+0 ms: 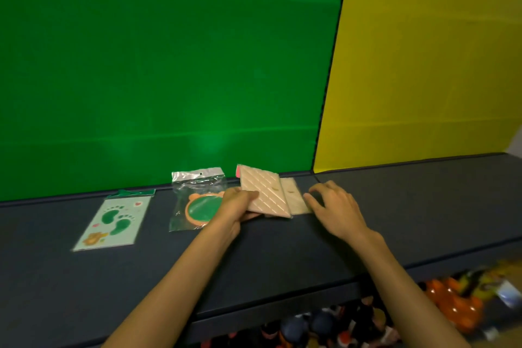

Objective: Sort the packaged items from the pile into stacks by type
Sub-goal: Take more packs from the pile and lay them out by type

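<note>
Three spots along the dark table (282, 257) already look claimed, going by how the packets lie. Far left, a footprint sheet (113, 223) lies flat on its own. Beside it, nearer the middle, sits a clear bag (195, 192) with a round green and orange piece inside. Just right of that, the left hand (240, 203) grips the near edge of a pink quilted pack (265, 192), thumb on top and fingers under it, the pack tilted with its far end up. A paler pack (295, 195) lies flat, tucked partly under the pink one's right side. The right hand (333, 206) rests just beside that paler pack with fingers loosely bent; its fingertips seem to touch the pack's edge, but it grasps nothing.

I'd guess the sorting is near its start: each spot holds only one or two packets. Below the table's front edge, a blurry jumble of orange and dark packaged goods (452, 302) waits, probably the pile left to go through.
</note>
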{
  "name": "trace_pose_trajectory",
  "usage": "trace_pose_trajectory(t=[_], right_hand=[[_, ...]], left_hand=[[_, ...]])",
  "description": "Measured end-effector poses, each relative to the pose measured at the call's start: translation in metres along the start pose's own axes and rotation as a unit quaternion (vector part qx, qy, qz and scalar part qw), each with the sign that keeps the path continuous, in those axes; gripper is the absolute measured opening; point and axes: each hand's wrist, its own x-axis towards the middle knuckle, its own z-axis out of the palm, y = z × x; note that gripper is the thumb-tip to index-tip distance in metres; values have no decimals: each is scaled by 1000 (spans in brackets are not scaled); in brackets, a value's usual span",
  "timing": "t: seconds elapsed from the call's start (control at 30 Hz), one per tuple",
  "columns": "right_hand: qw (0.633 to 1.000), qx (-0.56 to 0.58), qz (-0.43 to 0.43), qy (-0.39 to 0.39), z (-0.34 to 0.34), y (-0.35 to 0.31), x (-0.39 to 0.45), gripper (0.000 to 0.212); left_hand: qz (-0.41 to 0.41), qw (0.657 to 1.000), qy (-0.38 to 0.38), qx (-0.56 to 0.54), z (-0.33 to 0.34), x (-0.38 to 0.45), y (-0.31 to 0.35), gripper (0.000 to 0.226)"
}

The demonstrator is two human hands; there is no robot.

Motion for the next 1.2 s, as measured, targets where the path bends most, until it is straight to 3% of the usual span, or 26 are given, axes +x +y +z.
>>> trace_pose_trajectory(t=[0.17,0.27,0.33,0.4,0.57,0.73,0.83,0.93,1.03,1.2], right_hand=[[1000,14,5,-13,-2,31,1,36],[1000,21,4,-20,0,41,3,35],[999,23,2,-24,1,44,5,35],[999,26,-3,-28,2,46,7,36],[999,29,-19,-31,6,45,14,36],[997,43,-61,-25,11,20,23,36],[993,53,-101,-12,16,-10,27,40],[987,72,-147,-6,22,-50,28,41],[978,81,-192,-9,31,-98,25,42],[962,106,-250,-29,51,-189,10,39]], left_hand=[[3,1000,14,28,37,19,-14,12],[43,988,51,136,42,35,-25,8],[71,956,81,274,45,38,-26,32],[94,900,110,410,47,36,-22,51],[140,793,139,576,40,37,-27,66],[240,716,141,640,23,26,-24,54],[304,697,87,644,-6,13,-14,48],[323,669,91,663,-49,-4,0,52],[319,655,120,675,-98,-23,11,53],[282,658,179,675,-189,-64,25,51]])
